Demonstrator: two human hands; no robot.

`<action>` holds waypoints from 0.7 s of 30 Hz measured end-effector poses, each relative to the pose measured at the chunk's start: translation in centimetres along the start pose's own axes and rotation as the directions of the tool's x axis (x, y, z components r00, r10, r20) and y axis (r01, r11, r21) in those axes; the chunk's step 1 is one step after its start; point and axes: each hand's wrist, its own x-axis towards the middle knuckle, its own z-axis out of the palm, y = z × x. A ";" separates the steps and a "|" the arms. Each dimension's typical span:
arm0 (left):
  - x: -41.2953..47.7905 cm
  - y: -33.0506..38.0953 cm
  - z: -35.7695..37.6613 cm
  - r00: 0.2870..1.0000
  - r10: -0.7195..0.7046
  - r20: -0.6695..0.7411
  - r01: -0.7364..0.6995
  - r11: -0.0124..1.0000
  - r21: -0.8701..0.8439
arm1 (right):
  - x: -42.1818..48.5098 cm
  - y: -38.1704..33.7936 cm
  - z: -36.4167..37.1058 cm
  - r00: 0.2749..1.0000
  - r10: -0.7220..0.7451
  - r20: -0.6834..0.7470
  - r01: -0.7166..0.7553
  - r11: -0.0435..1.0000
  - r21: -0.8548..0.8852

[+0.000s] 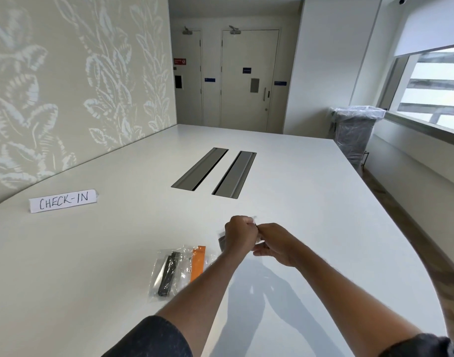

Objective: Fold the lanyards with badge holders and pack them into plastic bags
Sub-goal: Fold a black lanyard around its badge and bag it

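Both hands meet above the white table (324, 228), pinching the top edge of a clear plastic bag (222, 240) that hangs between them with a dark lanyard inside. My left hand (240, 234) is a closed fist on the bag's upper edge. My right hand (275, 244) grips the same edge from the right, fingers curled. Most of this bag is hidden behind my left hand. Two packed bags lie flat to the lower left: one with a black lanyard (166, 274), one with an orange lanyard (198, 262).
A folded paper sign reading CHECK-IN (63, 200) stands at the left. Two grey cable slots (214, 172) are set into the table's middle. A lined bin (354, 135) stands past the table's far right corner, below a window. Doors are at the back.
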 end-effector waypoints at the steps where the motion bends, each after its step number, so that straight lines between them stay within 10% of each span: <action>1: 0.1 -0.1 -0.5 1.000 -0.007 0.029 0.007 1.000 -0.017 | 0.0 0.1 -0.1 0.999 -0.030 0.038 0.031 0.999 -0.023; 9: 1.8 -1.1 -4.7 0.998 0.061 0.012 -0.062 0.973 0.222 | 0.5 -0.3 0.8 0.970 -0.242 -0.015 0.226 0.925 -0.306; 21: 1.5 -2.2 -10.0 0.953 0.040 0.301 0.143 0.816 -0.561 | 0.0 -2.6 1.9 0.931 -0.343 -0.128 0.351 0.936 0.042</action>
